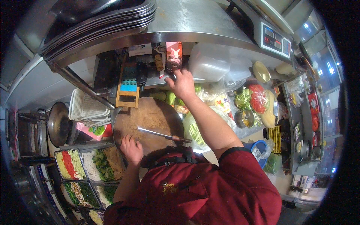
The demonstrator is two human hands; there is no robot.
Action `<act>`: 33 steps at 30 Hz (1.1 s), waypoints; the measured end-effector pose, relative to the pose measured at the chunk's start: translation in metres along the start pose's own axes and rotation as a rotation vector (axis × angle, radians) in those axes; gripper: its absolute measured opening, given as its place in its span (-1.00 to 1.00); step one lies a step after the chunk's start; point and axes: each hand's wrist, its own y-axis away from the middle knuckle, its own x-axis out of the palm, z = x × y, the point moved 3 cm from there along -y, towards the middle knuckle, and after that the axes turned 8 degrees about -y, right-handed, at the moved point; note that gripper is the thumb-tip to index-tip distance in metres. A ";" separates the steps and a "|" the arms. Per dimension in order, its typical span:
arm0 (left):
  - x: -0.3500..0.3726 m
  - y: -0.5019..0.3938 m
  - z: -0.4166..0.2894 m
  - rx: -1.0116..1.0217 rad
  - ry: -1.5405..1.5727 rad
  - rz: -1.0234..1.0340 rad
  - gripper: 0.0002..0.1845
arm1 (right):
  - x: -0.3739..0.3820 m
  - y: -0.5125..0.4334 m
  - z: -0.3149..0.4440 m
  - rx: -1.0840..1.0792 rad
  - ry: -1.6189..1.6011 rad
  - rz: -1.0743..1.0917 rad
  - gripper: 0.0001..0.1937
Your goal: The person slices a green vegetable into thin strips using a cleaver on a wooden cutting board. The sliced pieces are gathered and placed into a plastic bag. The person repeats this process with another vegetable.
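My left hand point(131, 149) lies on the near left edge of a round wooden chopping block point(152, 115), fingers spread and holding nothing. A cleaver or knife point(157, 133) lies across the block on its own, its handle towards the right rim. My right hand point(182, 84) reaches under the steel shelf, its fingertips at the lower end of a lit phone screen point(174, 53); whether they touch it I cannot tell. A wooden-framed grater with a blue part point(128, 84) stands just beyond the block, left of my right hand.
Above is a steel shelf point(182, 19) with stacked trays point(104, 28) and a scale point(274, 39). Trays of cut vegetables point(70, 164) stand lower left, white baskets point(88, 105) and a wok point(58, 123) left. Bagged vegetables point(194, 129), a metal bowl point(244, 118) and a blue bucket point(259, 152) are right.
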 end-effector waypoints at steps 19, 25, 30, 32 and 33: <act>0.000 0.000 -0.001 -0.011 0.004 0.004 -0.62 | 0.002 0.001 -0.001 -0.024 0.010 -0.003 -0.42; 0.001 0.001 -0.001 -0.016 0.002 0.006 -0.62 | 0.001 0.002 0.001 -0.046 0.020 -0.036 -0.48; 0.001 0.001 -0.001 -0.019 -0.003 0.002 -0.63 | 0.001 0.001 0.000 -0.029 -0.010 -0.033 -0.43; 0.002 0.001 0.000 -0.015 -0.003 -0.003 -0.63 | 0.001 0.001 -0.001 -0.014 -0.012 -0.027 -0.40; 0.002 0.001 0.000 -0.014 -0.004 -0.004 -0.63 | 0.002 0.001 -0.001 -0.004 0.000 -0.016 -0.38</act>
